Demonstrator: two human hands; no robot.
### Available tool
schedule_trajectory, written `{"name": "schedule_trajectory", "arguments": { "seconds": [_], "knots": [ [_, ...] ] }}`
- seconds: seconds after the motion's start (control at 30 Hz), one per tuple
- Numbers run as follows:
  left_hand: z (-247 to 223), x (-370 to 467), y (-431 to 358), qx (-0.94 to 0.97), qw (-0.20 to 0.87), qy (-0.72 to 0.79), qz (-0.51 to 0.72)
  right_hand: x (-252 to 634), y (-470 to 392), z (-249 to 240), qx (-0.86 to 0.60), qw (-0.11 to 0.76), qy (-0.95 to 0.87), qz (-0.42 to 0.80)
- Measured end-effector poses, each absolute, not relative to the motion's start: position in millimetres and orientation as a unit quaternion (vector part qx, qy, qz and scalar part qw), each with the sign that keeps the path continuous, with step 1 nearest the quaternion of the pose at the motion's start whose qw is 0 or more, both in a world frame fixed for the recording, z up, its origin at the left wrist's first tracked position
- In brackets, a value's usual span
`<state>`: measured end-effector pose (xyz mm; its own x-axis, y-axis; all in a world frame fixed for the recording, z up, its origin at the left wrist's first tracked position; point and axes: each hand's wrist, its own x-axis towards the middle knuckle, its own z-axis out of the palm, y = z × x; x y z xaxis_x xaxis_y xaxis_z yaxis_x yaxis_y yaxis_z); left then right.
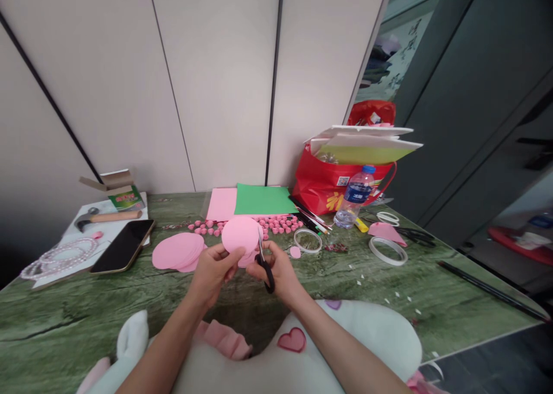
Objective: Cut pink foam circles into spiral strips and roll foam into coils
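My left hand (213, 272) pinches the lower edge of a round pink paper disc (239, 234), held up above the table. My right hand (276, 270) has its fingers in the black handles of a pair of scissors (268, 276). The scissor blades point upward at the disc's right edge; whether they are cutting into it I cannot tell. Left of my hands lies a fanned stack of pink paper discs (177, 252). Behind the held disc are many small pink heart-shaped pieces (280, 225). A small pink paper piece (295, 252) rests just right of the scissors.
At the left are a phone (123, 247), a hammer (108, 216), bead strings (64, 258) and an opened box (125, 195). Green paper (263, 200) lies at the back. A red bag (317, 181), a water bottle (355, 198) and tape rolls (387, 251) stand or lie right.
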<state>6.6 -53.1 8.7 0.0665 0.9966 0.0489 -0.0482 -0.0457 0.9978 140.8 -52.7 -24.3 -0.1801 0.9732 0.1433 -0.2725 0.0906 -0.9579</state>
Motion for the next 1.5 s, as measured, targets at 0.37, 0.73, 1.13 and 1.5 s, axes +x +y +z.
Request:
{"name": "schedule_trajectory", "arguments": {
  "seconds": [0.37, 0.73, 1.13, 1.5],
  "knots": [
    [12.7, 7.2, -52.7, 0.494, 0.552, 0.426, 0.520, 141.9, -52.6, -26.1, -0.347, 0.522, -0.527, 0.575],
    [9.1, 8.0, -54.0, 0.504, 0.535, 0.453, 0.504, 139.6, -53.8, -28.4, -0.343, 0.475, -0.558, 0.587],
    [10.0, 8.1, -54.7, 0.515, 0.521, 0.486, 0.477, 140.6, -51.8, -31.7, -0.316, 0.508, -0.555, 0.578],
    [8.9, 7.1, -53.1, 0.514, 0.518, 0.488, 0.479, 141.1, -52.4, -29.1, -0.326, 0.503, -0.556, 0.575]
  ]
}}
